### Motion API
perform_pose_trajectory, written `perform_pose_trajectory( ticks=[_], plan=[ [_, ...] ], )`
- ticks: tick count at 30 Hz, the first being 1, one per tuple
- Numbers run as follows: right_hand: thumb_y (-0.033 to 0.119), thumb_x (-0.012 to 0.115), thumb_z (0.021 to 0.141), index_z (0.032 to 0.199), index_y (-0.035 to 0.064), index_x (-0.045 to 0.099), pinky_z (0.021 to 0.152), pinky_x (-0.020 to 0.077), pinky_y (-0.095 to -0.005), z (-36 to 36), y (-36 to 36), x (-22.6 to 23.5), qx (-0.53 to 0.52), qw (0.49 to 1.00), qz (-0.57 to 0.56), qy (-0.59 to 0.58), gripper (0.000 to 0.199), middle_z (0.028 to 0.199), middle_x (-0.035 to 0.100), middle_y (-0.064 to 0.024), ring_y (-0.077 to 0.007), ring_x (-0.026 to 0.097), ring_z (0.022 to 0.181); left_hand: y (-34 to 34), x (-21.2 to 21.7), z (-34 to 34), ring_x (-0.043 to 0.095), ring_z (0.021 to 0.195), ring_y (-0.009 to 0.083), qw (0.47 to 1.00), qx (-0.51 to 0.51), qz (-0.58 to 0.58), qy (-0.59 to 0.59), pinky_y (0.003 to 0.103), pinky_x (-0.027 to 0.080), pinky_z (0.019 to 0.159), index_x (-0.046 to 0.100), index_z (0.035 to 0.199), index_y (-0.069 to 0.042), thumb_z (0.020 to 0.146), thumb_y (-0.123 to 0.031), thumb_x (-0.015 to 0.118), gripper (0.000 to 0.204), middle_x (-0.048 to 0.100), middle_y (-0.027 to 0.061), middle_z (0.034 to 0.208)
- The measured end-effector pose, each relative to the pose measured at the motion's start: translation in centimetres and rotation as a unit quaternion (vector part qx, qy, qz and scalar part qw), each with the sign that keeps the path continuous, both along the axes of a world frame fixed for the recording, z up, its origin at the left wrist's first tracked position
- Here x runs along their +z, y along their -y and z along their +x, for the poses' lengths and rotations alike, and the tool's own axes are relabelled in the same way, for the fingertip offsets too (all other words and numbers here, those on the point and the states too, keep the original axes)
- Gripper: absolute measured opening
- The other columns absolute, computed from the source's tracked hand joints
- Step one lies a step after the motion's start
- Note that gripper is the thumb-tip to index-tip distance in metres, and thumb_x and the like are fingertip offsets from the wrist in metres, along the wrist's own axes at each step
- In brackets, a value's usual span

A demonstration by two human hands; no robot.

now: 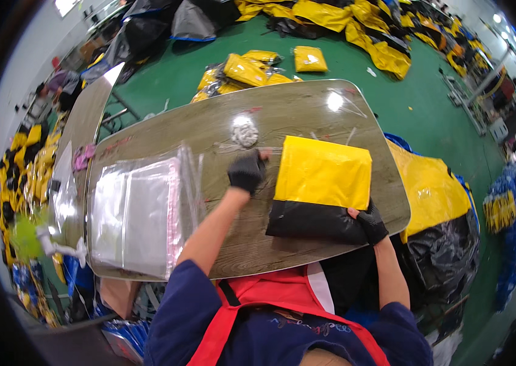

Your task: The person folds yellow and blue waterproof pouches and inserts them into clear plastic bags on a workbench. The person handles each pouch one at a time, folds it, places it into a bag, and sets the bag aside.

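A folded yellow-and-black sheet packet (323,174) lies on the wooden-topped table (227,253), yellow part away from me and black part near. My right hand (372,224), in a dark fingerless glove, grips its lower right corner with the thumb on top. Left of the packet, my left hand (249,172), gloved the same way, hovers over the tabletop with its fingers curled; whatever they may hold is too small to make out. Just beyond it sits a small heap of white pieces (245,134), with thin clear strips beside it.
A stack of clear plastic bags (133,213) covers the table's left part. Yellow packets (245,70) lie on the green floor (428,113) beyond the far edge. Yellow-and-black sheeting (437,201) hangs at the table's right. A second tabletop (84,134) adjoins on the left.
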State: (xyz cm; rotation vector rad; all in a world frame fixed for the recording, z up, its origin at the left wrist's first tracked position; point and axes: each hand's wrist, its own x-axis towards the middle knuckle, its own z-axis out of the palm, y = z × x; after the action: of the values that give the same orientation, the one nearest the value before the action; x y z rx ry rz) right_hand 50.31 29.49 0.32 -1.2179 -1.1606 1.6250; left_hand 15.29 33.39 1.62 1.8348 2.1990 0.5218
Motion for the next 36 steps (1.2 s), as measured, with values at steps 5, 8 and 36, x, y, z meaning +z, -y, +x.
perform_pose_trajectory(
  ticks=[5, 8, 36],
  plan=[
    [0.005, 0.067, 0.079, 0.128, 0.0015, 0.049, 0.093, 0.0448, -0.0309, 0.0, 0.2, 0.0, 0.023, 0.998, -0.052, -0.038, 0.052, 0.119, 0.059, -0.0083, -0.0200, 0.057, 0.108, -2.6, -5.4, -10.9, 0.063, 0.078, 0.0337, 0.975, -0.013, 0.177, 0.137, 0.041, 0.050, 0.069, 0.060, 0.090, -0.006, 0.086, -0.020, 0.058, 0.015, 0.064, 0.0169, 0.078],
    [0.009, 0.066, 0.081, 0.131, 0.0023, 0.045, 0.091, 0.0474, -0.0321, 1.4, 0.6, -0.6, 0.007, 0.998, -0.050, -0.028, 0.055, 0.121, 0.058, -0.0098, -0.0224, 0.058, 0.107, 5.1, -1.1, -14.4, 0.062, 0.074, 0.0318, 0.969, -0.056, 0.189, 0.151, 0.037, 0.049, 0.069, 0.060, 0.085, -0.006, 0.082, -0.014, 0.063, 0.009, 0.064, 0.0133, 0.078],
    [0.009, 0.070, 0.075, 0.137, -0.0001, 0.041, 0.100, 0.0382, -0.0298, -2.5, 4.2, 5.2, 0.175, 0.979, -0.109, 0.000, 0.069, 0.129, 0.054, -0.0108, -0.0210, 0.051, 0.118, 18.5, -4.0, -10.4, 0.023, 0.139, 0.0328, 0.990, -0.131, -0.005, -0.042, 0.048, 0.008, 0.114, 0.038, 0.140, -0.011, 0.097, -0.029, 0.035, 0.047, 0.032, 0.0127, 0.148]
  ],
)
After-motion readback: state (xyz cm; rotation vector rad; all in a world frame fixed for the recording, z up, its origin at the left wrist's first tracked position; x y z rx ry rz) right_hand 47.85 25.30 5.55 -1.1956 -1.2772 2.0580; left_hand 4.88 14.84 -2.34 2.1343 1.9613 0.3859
